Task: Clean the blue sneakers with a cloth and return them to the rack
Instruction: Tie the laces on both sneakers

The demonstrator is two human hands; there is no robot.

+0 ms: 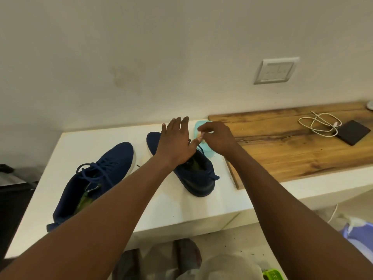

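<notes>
Head view, and both hands are out over the white counter [181, 207]. The two blue sneakers sit on it at mid-frame. The first sneaker [105, 170] is at centre left, laces loose, with a greenish insole showing inside. The second sneaker [199, 176] is at centre, toe pointing away, and it too shows green in its opening.

The left hand [175, 144] is spread flat above the second sneaker's laces, fingers straight and fanned and gripping nothing. Whether the palm actually rests on the shoe I cannot tell.

The right hand [218, 138] is just beside it, fingertips bunched, pinching a pale scrap [201, 135] at the top of a teal pack [198, 125]. The pack stands just beyond the second sneaker; its contents are otherwise hidden behind the hand.

At right of frame a wooden board [282, 150] carries a coiled white cable [319, 123] and a flat black device [352, 132]. A switch plate [275, 70] sits on the wall in the upper right, and a green basket [272, 274] peeks in at the bottom edge.
</notes>
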